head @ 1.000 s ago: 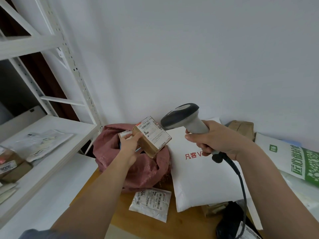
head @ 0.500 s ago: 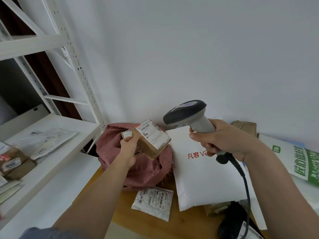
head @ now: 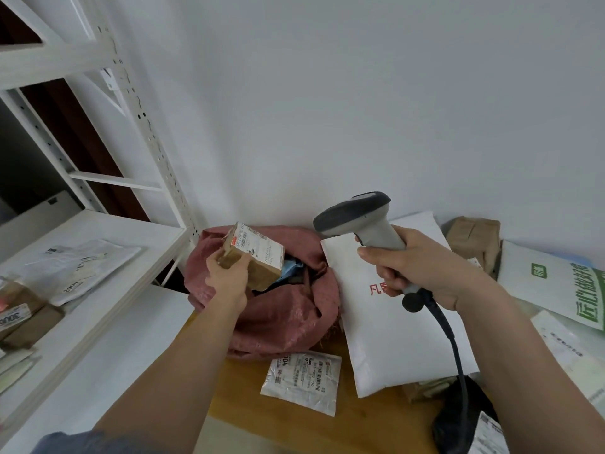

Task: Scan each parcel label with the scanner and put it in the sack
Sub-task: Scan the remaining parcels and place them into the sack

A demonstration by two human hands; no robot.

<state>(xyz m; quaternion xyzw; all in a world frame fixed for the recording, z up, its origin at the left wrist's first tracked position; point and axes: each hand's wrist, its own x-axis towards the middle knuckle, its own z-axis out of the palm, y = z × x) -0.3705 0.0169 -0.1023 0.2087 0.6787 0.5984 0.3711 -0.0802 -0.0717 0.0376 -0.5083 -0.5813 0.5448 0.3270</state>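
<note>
I see a small brown cardboard parcel [head: 253, 257] with a white label, gripped in my left hand [head: 226, 278] just above the open pink woven sack [head: 278, 316]. My right hand [head: 415, 273] clasps the grey handheld scanner [head: 360, 221] beside it. I judge the drop comes next: lower, then loosen the fingers.

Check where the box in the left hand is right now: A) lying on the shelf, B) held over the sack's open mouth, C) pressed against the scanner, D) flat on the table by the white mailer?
B: the left hand grips the box above the open sack, apart from the scanner.
</note>
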